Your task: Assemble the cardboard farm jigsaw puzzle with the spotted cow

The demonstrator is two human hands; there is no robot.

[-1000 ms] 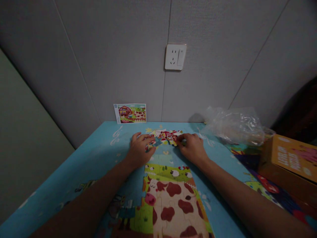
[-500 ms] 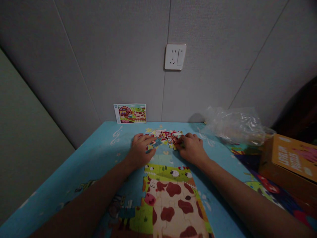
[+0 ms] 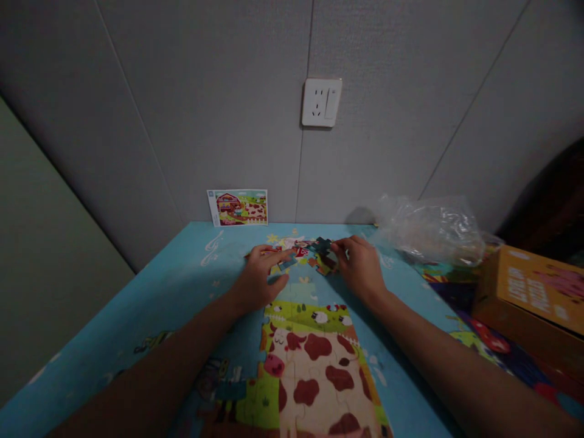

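1. My left hand [image 3: 258, 277] is resting over the loose jigsaw pieces [image 3: 303, 250], with its fingers [image 3: 278, 254] lying fairly flat and slightly spread, not obviously gripping anything.
2. My right hand [image 3: 360, 266] is sitting at the other end of the pile, its fingers [image 3: 343, 244] curling in narrow right beside a dark teal piece [image 3: 323, 246]. Can't tell if they're actually pinching it.
3. The pile is lying on a blue printed table [image 3: 137, 340], just above the assembled cow section [image 3: 314, 377].
4. A farm picture card [image 3: 237, 207] is standing against the wall behind, while a plastic bag [image 3: 429, 231] and an orange cardboard box [image 3: 531, 298] are sitting off to the right.
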